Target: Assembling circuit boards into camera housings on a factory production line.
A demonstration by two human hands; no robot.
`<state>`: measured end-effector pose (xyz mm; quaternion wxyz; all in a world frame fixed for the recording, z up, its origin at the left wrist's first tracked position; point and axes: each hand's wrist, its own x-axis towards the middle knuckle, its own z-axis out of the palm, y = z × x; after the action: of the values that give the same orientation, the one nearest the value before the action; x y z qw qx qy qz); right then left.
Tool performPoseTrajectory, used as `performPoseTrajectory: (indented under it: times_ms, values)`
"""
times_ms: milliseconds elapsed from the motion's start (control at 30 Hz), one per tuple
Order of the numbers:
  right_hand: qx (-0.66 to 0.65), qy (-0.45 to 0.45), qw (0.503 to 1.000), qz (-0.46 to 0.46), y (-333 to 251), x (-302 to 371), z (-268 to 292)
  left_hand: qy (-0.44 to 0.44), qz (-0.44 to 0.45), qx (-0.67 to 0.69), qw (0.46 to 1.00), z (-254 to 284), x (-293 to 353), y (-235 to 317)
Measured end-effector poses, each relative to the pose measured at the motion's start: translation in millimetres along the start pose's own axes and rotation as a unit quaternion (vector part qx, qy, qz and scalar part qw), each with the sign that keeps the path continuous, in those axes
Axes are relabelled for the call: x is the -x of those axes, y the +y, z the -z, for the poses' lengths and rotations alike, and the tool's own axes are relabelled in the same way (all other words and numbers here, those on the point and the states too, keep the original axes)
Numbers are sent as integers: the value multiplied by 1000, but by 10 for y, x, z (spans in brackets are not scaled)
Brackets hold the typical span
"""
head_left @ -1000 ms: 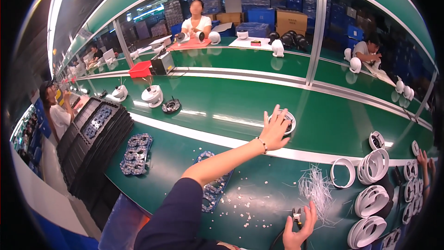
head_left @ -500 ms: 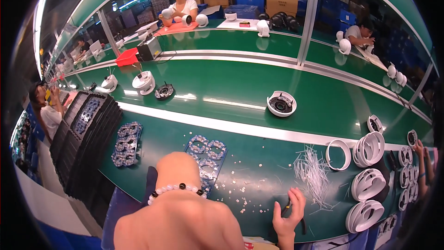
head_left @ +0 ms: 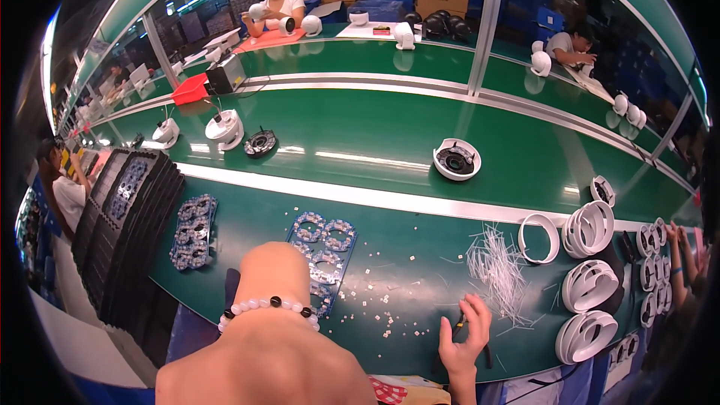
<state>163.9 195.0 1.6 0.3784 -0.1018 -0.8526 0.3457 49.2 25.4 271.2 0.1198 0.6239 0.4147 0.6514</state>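
Note:
My left hand (head_left: 274, 274), with a bead bracelet on its wrist, bends down over the near left side of a blue circuit board panel (head_left: 341, 236) with ring-shaped boards. Its fingers are hidden below the wrist. Near the front edge of the table, my right hand (head_left: 466, 337) is half curled, thumb and fingers apart. A hand tool with black and yellow handles (head_left: 460, 324), like pliers, shows in that gap and is partly covered; whether the hand touches it I cannot tell. Small white square pieces (head_left: 386, 300) lie scattered between my hands.
Left stand another board panel (head_left: 193, 232) and a stack of black trays (head_left: 131, 232). White strips (head_left: 496, 277) lie piled on the right, beside white rings (head_left: 589, 285). A white round housing (head_left: 456, 159) sits on the green line beyond. Other people work across it and at both sides.
The whole view has shifted, so the scene sits further left and slightly higher. A little more of the panel's near end shows beside my left wrist. My right hand stays by the tool.

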Motion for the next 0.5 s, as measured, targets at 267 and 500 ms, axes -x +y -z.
performPoseTrajectory:
  times_ms: [267,500]
  values:
    - [8,6,1000,2,0,41,39,-32,-20,22,999,0,65,32]
    - [3,7,1000,14,-22,27,4,-78,-18,75,994,32,-4,-54]
